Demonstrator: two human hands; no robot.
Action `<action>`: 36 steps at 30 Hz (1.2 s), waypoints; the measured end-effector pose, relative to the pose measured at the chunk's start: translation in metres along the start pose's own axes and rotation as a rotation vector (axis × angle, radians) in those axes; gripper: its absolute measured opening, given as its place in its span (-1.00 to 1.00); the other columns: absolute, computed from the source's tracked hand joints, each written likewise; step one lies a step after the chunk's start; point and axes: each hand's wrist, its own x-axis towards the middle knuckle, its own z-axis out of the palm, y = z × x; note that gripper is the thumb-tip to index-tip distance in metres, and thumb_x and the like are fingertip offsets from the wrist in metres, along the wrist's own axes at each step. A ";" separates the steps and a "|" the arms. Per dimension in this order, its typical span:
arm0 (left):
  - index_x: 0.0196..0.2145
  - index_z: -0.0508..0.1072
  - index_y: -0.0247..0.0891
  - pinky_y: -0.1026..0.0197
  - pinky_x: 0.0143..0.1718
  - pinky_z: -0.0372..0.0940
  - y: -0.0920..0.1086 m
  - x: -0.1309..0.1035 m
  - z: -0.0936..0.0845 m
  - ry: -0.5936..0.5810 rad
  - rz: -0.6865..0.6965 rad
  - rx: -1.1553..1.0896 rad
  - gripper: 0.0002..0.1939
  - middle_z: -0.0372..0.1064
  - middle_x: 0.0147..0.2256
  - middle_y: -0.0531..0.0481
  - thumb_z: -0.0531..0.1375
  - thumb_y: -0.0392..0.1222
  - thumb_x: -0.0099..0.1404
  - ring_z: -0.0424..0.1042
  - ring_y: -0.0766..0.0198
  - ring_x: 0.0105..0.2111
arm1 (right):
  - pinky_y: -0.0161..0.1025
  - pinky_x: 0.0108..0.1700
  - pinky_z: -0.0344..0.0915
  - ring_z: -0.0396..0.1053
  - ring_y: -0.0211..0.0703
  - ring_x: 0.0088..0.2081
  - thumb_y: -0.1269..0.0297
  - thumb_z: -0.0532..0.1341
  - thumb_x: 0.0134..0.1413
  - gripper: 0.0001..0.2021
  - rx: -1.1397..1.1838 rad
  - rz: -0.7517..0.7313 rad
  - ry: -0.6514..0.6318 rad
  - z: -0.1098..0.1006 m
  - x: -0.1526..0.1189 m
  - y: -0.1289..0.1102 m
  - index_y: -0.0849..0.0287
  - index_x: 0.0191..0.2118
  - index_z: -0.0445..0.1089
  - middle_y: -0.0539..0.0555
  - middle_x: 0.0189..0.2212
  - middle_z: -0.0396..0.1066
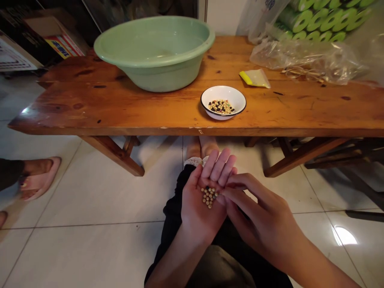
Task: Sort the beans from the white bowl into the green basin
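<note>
My left hand [204, 204] is palm up, cupped, with its fingers stretched out, and it holds a small heap of pale yellow beads [209, 197]. One dark bead lies at the heap's far edge. From the right, my right hand [261, 216] reaches over to the left palm. Its thumb and fingers are pinched together beside the beads; whatever is between the fingertips is too small to make out. Beyond both hands, a white bowl [239, 103] with a black rim stands near the bench's front edge, holding mixed beads [220, 106], mostly cream and black.
A large green basin [162, 76] stands on the wooden bench [144, 108]. Behind the bowl lies a small yellow-and-clear packet [255, 78]. Clear plastic bags [306, 56] and green rolls [327, 20] occupy the back right. Another person's slippered foot [40, 178] is at left.
</note>
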 end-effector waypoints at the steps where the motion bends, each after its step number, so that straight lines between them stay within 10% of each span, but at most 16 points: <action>1: -0.01 0.45 -0.31 0.09 0.20 0.14 0.000 0.000 0.000 -0.006 0.000 0.000 -0.50 0.46 0.00 -0.12 -0.21 -0.16 0.41 0.33 0.17 0.12 | -0.24 -0.30 0.44 0.41 -0.16 -0.27 0.51 0.10 0.12 -0.82 -0.006 -0.004 -0.004 0.000 0.001 0.000 0.25 -0.18 0.39 0.19 -0.21 0.38; 11: -0.11 0.52 -0.33 0.22 0.08 0.27 -0.004 0.005 -0.014 -0.088 0.032 0.034 -0.55 0.48 -0.03 -0.10 -0.14 -0.18 0.40 0.41 0.23 0.04 | -0.13 -0.43 0.34 0.28 -0.09 -0.42 0.49 0.08 0.15 -0.77 -0.135 -0.018 -0.115 -0.002 0.000 0.001 0.21 -0.16 0.45 0.12 -0.42 0.42; 19: -0.12 0.51 -0.36 0.22 0.08 0.27 -0.005 0.002 -0.014 -0.049 0.036 0.046 -0.55 0.51 -0.08 -0.11 -0.14 -0.19 0.41 0.45 0.27 -0.01 | -0.27 -0.18 0.38 0.41 -0.26 -0.25 0.43 0.16 0.17 -0.76 0.564 0.271 -0.109 0.009 -0.007 0.028 0.02 -0.08 0.41 -0.02 -0.29 0.47; 28: -0.10 0.49 -0.31 0.18 0.08 0.27 -0.002 0.002 -0.008 0.031 -0.015 -0.024 -0.54 0.52 -0.09 -0.09 -0.18 -0.19 0.42 0.46 0.27 -0.03 | -0.36 -0.42 0.32 0.33 -0.35 -0.52 0.28 0.38 -0.07 -0.78 1.538 0.601 0.007 0.040 -0.021 0.046 0.09 -0.23 0.47 -0.10 -0.57 0.35; 36: -0.09 0.49 -0.31 0.13 0.04 0.33 0.009 0.001 -0.021 0.115 0.040 -0.079 -0.55 0.52 -0.09 -0.09 -0.17 -0.21 0.43 0.46 0.23 -0.03 | -0.30 -0.46 0.24 0.15 -0.31 -0.57 0.12 0.31 -0.04 -0.82 1.630 0.557 0.056 0.028 0.004 0.054 0.06 -0.38 0.35 -0.15 -0.67 0.09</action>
